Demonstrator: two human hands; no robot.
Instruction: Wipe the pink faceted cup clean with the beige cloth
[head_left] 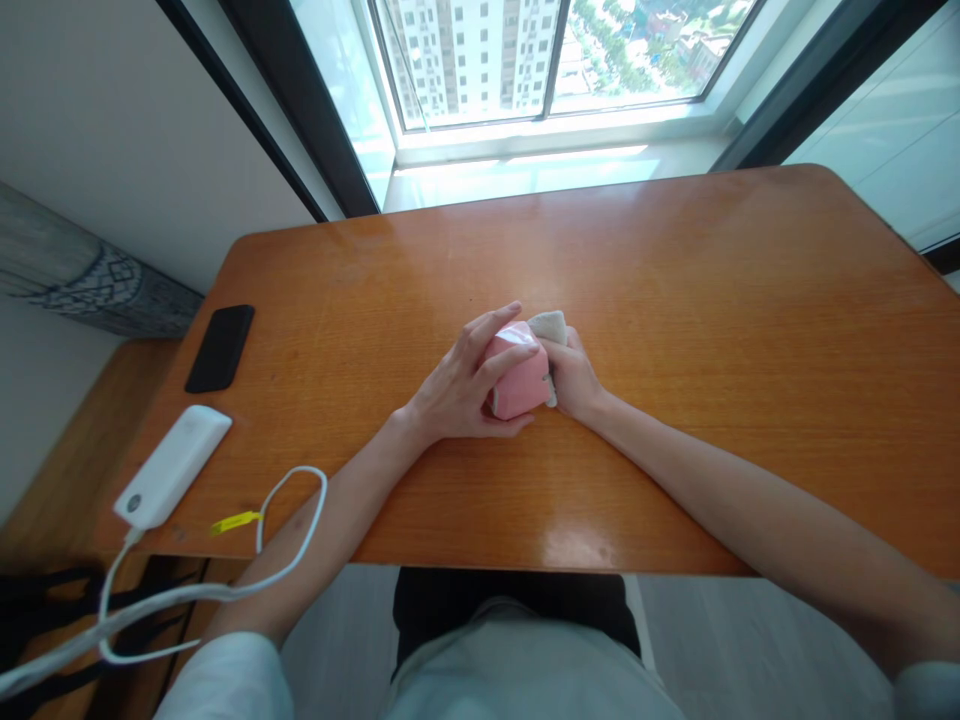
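A small pink box-like object [523, 388] with a shiny top is held just above or on the wooden table [712, 300], near its middle; I cannot tell whether it touches the wood. My left hand [480, 375] wraps round it from the left, fingers over the top and thumb at the near side. From the right, my right hand [574, 375] grips a light grey cloth [549, 326] and presses it against the pink object's right side. Part of the cloth is hidden behind the fingers and the object.
A black phone [220, 348] lies at the table's left edge. Nearer me is a white power bank [174, 467] with a white cable [300, 560] looping over my left forearm. A yellow tag [236, 522] hangs on the cable. Beyond the table's far edge is a window [547, 60].
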